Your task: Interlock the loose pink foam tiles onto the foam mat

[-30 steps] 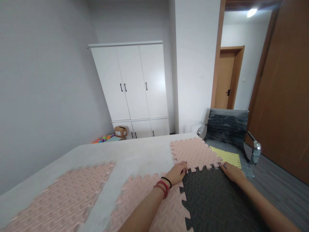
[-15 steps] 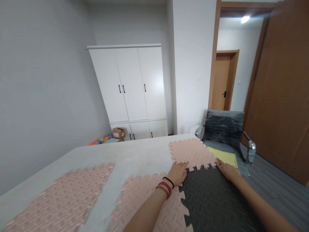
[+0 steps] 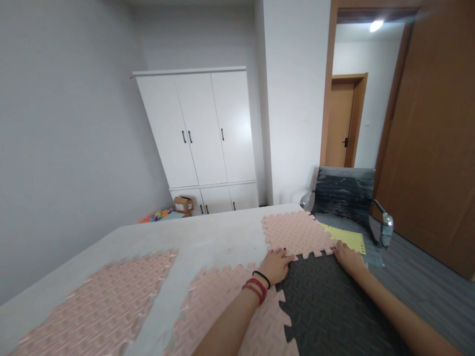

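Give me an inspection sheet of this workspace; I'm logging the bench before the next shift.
Surface: grey table, dusty-looking, partly covered by mats.
Job's things: dark grey foam mat meets far pink mat along toothed edges; near pink mat joins its left side.
Clutter: separate pink mat at left.
Hands: left hand and right hand lie flat on the seam.
Cables: nothing seen.
Surroundings: office chair with a yellow mat, white wardrobe, cardboard box, open doorway.
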Demonstrator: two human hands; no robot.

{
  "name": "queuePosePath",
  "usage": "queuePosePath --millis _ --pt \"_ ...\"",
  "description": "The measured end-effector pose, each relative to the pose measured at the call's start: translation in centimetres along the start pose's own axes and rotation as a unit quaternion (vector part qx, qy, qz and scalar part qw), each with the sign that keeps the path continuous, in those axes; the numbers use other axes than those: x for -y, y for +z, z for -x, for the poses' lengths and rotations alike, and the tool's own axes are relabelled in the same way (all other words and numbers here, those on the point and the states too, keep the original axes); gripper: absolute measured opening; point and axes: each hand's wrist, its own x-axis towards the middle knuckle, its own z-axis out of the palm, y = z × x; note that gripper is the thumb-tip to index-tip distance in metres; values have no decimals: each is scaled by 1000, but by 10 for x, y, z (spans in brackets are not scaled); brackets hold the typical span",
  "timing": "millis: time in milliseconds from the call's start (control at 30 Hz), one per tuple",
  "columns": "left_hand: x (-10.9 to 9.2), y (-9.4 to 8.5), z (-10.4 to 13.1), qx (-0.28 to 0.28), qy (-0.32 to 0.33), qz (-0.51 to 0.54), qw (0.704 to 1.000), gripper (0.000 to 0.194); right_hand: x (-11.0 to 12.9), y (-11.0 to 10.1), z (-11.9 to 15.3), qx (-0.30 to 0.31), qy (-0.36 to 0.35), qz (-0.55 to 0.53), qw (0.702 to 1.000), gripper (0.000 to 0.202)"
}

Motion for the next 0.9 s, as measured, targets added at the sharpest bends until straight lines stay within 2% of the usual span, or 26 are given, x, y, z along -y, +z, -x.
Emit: queuePosePath --millis 267,333,433,633,767,900 --pt "-12 -13 -11 40 -10 -39 998 38 -14 5 -1 18 -24 -46 999 36" --pt "-17 -15 -15 53 -20 -51 997 43 -16 7 -2 23 -20 -57 998 36" --pt "-31 -15 -25 75 -37 -67 994 50 -17 6 -4 33 -1 -72 997 37" --pt "-63 -14 -50 131 -104 -90 982 42 -18 -5 -8 69 28 -97 992 34" --pt "-68 -17 -57 150 -131 -89 976 35 -11 -10 -4 64 9 -29 998 35" --pt "-70 -18 -55 156 -148 -89 973 35 8 -19 4 41 -14 33 999 41"
